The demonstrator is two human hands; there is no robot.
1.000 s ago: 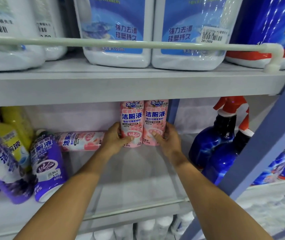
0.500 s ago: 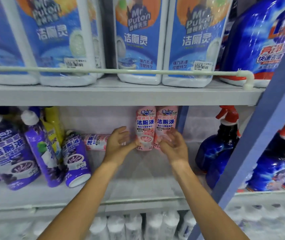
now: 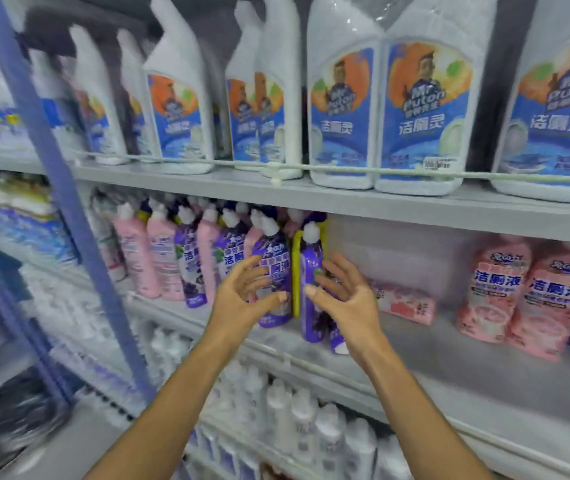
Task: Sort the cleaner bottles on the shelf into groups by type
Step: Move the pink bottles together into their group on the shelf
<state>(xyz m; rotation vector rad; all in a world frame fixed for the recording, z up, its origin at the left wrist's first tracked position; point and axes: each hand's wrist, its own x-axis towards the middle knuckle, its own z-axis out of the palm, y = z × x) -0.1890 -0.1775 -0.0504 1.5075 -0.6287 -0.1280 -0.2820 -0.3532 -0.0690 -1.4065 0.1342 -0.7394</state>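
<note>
shop aisle, stocked shelves (image 3: 346, 199), rows of identical cleaner bottles (image 3: 418, 119), barcode sticker (image 3: 440, 163)

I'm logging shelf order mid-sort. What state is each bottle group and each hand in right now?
left hand: open, empty, at a purple bottle
right hand: open, empty, fingers spread
purple bottles: upright, mixed among pink ones
pink bottles at left: upright, unsorted
pink pair at right: upright, side by side
fallen pink bottle: lying on its side
white Mr Puton bottles: upright on the upper shelf
</note>
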